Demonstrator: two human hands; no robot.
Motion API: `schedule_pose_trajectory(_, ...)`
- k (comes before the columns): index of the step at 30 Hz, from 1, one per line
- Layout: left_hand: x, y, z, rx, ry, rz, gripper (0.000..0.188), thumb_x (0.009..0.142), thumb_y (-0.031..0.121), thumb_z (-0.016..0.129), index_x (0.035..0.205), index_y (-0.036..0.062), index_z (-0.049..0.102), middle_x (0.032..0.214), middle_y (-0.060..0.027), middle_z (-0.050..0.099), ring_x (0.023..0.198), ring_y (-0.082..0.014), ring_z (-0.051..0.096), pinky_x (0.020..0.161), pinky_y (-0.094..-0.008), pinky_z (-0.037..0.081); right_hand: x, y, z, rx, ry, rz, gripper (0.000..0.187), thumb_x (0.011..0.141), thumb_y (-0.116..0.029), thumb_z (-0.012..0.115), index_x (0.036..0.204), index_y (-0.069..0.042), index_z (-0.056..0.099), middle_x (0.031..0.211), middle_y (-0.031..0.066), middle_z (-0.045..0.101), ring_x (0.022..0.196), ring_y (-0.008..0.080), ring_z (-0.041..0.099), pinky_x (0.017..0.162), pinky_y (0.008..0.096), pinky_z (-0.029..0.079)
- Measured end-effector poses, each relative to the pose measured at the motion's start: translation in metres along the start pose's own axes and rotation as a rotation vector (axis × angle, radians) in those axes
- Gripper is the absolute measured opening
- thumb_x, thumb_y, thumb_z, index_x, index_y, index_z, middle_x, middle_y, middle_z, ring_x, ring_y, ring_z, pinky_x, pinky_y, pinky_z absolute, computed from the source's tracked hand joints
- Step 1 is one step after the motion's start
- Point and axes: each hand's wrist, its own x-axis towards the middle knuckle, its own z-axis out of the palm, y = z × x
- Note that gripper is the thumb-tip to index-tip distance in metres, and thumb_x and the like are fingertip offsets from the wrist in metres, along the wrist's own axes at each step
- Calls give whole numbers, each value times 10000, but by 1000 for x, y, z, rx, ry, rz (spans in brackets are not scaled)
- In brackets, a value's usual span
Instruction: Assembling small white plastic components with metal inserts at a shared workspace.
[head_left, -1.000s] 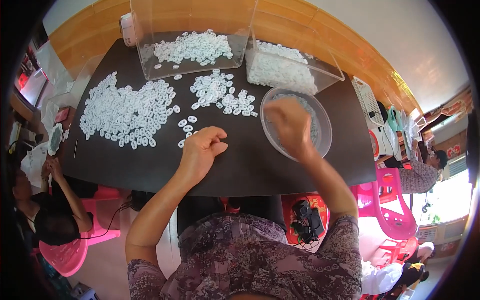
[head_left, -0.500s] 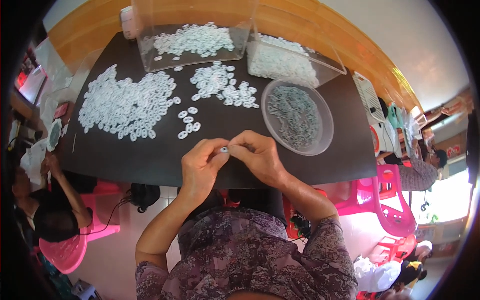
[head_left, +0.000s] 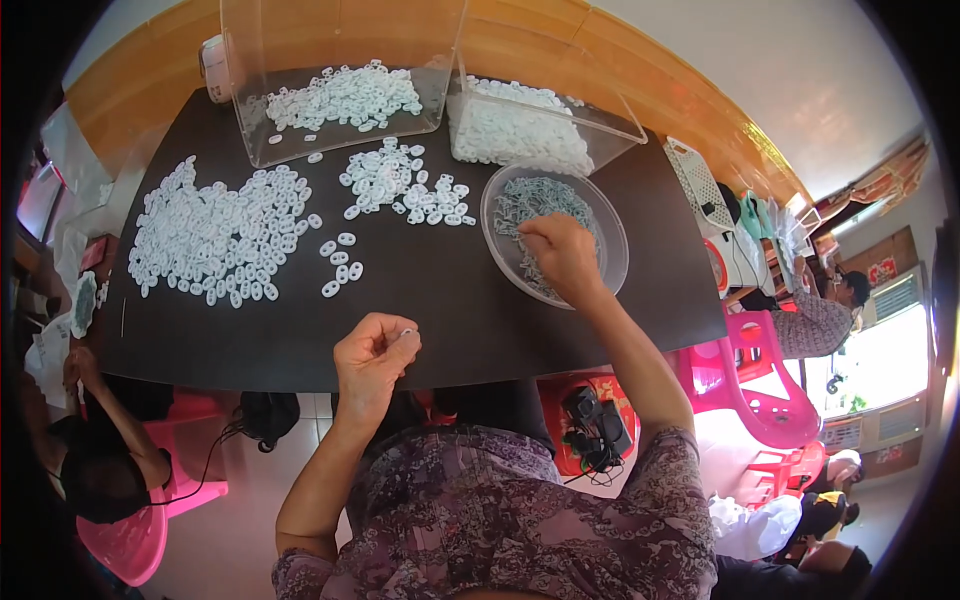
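Note:
My left hand (head_left: 372,360) is closed near the table's front edge. Between its thumb and fingers is a small white oval piece (head_left: 406,332), mostly covered by the fingertips. My right hand (head_left: 566,258) reaches into a round clear plastic bowl (head_left: 618,262), its fingers drawn together at the small grey metal screws (head_left: 540,195). Whether a screw is between those fingers, I cannot make out. Left of the bowl lie several loose white oval pieces (head_left: 342,258) with two holes each, and small heaps (head_left: 385,175) of the same pieces.
A large spread of white ovals (head_left: 215,235) covers the table's left side. Two clear plastic bins (head_left: 255,150) with more ovals stand at the back. Pink plastic chairs (head_left: 775,400) are to the right, and a seated person (head_left: 110,440) is at the left.
My hands have parted. The right hand has moved away to the right and forward into the bowl, while the left stays near the front edge with the white piece.

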Motion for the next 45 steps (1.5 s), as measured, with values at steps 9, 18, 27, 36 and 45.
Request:
schedule_pose_trajectory(9, -3, -12, 0, 6, 20, 17, 159, 840, 119, 661, 923, -5, 609, 762, -29, 606, 654, -67, 539, 538, -175, 410, 11, 19, 7, -188, -87, -93, 88, 710, -47, 622, 772, -86, 671, 742, 118, 566, 813, 324, 550, 682, 421, 440)
schedule_pose_trajectory(18, -2, -12, 2, 45, 19, 27, 172, 841, 135, 666, 928, -3, 610, 759, -24, 601, 658, -63, 535, 538, -169, 403, 7, 11, 19, -31, -170, -99, 15, 727, -66, 623, 719, -67, 636, 716, 103, 561, 759, 305, 559, 673, 406, 438)
schedule_pose_trajectory(27, -5, -12, 2, 5, 33, 50, 148, 844, 107, 655, 918, -13, 609, 763, -37, 604, 658, -74, 544, 541, -174, 414, 9, 10, 25, -128, -180, -228, 45, 739, -53, 583, 704, -48, 556, 743, 124, 577, 759, 334, 556, 666, 433, 435)
schedule_pose_trajectory(36, -8, 0, -5, -183, 29, 14, 162, 862, 76, 622, 999, -9, 635, 796, -28, 617, 690, -72, 564, 565, -174, 420, -5, -73, -20, 358, -214, 79, 83, 781, -25, 657, 856, -33, 624, 760, 0, 591, 682, 54, 518, 610, 230, 412)
schedule_pose_trajectory(45, -22, 4, -7, -204, 72, 91, 185, 857, 90, 640, 1011, -11, 622, 812, -20, 618, 703, -53, 550, 568, -164, 416, -25, -129, 10, 736, -459, 106, 141, 772, -10, 662, 903, -15, 612, 800, -2, 604, 728, 61, 535, 665, 218, 425)
